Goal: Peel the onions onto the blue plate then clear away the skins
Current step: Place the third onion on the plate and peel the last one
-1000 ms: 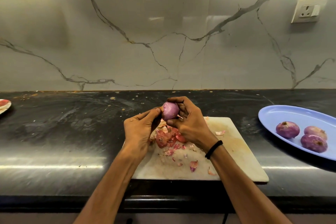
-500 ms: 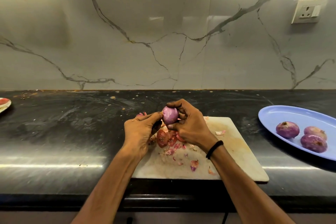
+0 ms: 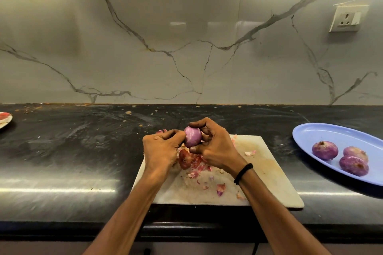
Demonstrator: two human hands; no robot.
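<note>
Since a second ago you've dropped the onion (image 3: pixel 192 137) a touch lower toward the cutting board (image 3: pixel 269 172), and your left hand (image 3: pixel 160 151) has curled in tighter against it. Right hand (image 3: pixel 217 147) grips the onion: fingers hooked over its top, thumb pressed under at 6 o'clock. Left-hand fingertips are bunched together and pinch at the onion's 9 o'clock flank; can't tell whether they have a flap of skin. The onion is held in the air over the far left part of the board, its facing side smooth and purple. Skins (image 3: pixel 187 160) lie heaped on the board directly below, with loose flakes scattered toward 5 o'clock. There is a black wristband (image 3: pixel 243 173) on your right wrist. The blue plate (image 3: pixel 323 132) sits on the black counter (image 3: pixel 62 151) at 3 o'clock of the board, well apart from it, carrying three peeled onions (image 3: pixel 324 150) close together. A red-and-white plate (image 3: pixel 5 119) is cut off by the frame edge at 9 o'clock. A wall socket (image 3: pixel 345 19) sits at 2 o'clock.
</note>
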